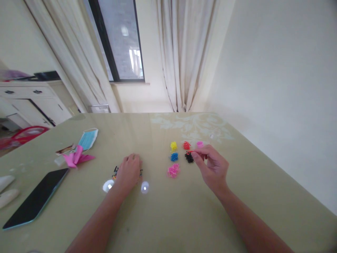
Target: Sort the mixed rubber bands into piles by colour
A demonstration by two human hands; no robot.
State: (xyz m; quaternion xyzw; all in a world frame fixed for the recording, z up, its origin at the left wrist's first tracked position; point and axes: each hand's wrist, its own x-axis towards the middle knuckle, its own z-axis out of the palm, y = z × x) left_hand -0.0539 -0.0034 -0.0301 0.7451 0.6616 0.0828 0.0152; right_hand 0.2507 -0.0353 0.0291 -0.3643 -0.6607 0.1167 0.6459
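My right hand (pixel 213 167) pinches a small red rubber band (pixel 190 152) between thumb and fingertips, just above a black pile of bands (pixel 189 157). Around it lie small heaps of the same kind: yellow (pixel 173 146), red (pixel 186 145), blue (pixel 174 156) and pink (pixel 173 170). Close behind my fingers is a bright pink round piece (pixel 200 144). Palm down, my left hand (pixel 129 169) rests over a mixed-colour pile of bands (pixel 115 172), which pokes out on both sides. Its fingertips are hidden beneath it.
At the left of the table (pixel 158 218) lie a tablet (pixel 37 198), a pink folded paper bird (pixel 77 157), a blue face mask (pixel 88 139) and two pale rounded objects (pixel 9 197). A wall (pixel 284 88) borders the table's right edge.
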